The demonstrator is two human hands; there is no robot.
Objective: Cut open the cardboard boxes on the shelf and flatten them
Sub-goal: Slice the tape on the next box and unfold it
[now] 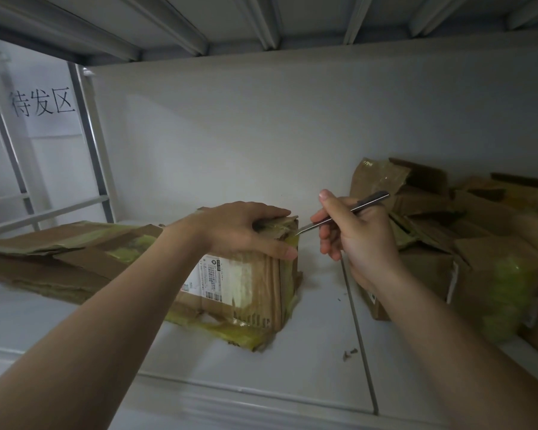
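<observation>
**Fig.** Slitting a taped seam, head view. Box [249, 283] stands on the shelf [308, 367], centre-frame, between flattened cardboard [59, 259] at left and a pile of boxes [479, 243] at right. Left hand [239, 228]: grip clasped over the box top, fingers curled onto the upper edge, thumb pressed on the near face above the label [215, 277]. Right hand [354, 240]: grip closed round a slim metal knife [348, 211], held pen-fashion, tip at the box's top right corner, where yellowish tape [239, 333] wraps the edge.

**Technique (judgement).** Keep the blade shallow & nearly flat to the seam; cut the tape only, not the board; draw the stroke away from the left fingers, which lie v. close to the tip; bear down w/ the left hand so the box cannot skid on the smooth shelf; slit the top seam first, then the end tapes, so flaps fold w/o tearing.

**Limits of view.** Whether the tip has entered the tape cannot be told; blade edge too small & dim to make out; far side of the box hidden; contents, if any, unseen; right pile cut off by the frame edge, so no. of uncut boxes is uncertain; label print illegible; sign [42, 103] at upper left faint; small scraps [350, 353] on the shelf, nature unclear.
</observation>
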